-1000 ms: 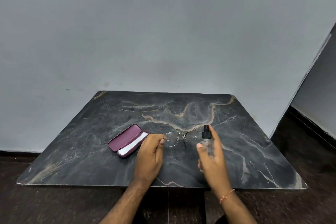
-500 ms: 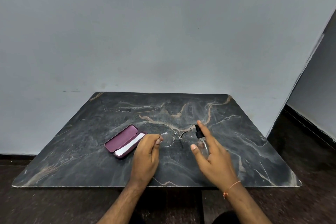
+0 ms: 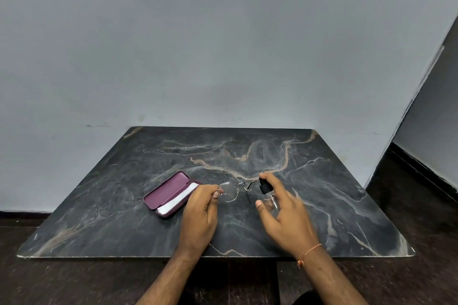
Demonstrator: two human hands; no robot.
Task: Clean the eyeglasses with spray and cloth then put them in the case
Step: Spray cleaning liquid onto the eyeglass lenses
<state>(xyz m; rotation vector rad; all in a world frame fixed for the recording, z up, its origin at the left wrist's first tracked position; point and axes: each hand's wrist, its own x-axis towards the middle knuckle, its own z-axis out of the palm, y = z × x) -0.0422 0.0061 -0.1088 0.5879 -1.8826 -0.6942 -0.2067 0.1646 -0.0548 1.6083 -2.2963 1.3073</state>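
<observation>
Dark marble tabletop [image 3: 124, 205], mid-front: eyeglasses [image 3: 238, 190], light, fragile, best held by frame, pinched at hinge by left hand [image 3: 200, 213]; right hand [image 3: 282, 215] clamped on spray bottle [image 3: 269, 197]; open case [image 3: 171, 194] leftward.

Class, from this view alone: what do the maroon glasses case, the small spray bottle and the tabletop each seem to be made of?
Maroon glasses case: smooth matte shell, plastic or coated metal. Small spray bottle: clear body, probably plastic or glass; black nozzle, likely plastic. Dark veined tabletop: marble or marble-look laminate, slight sheen.
</observation>
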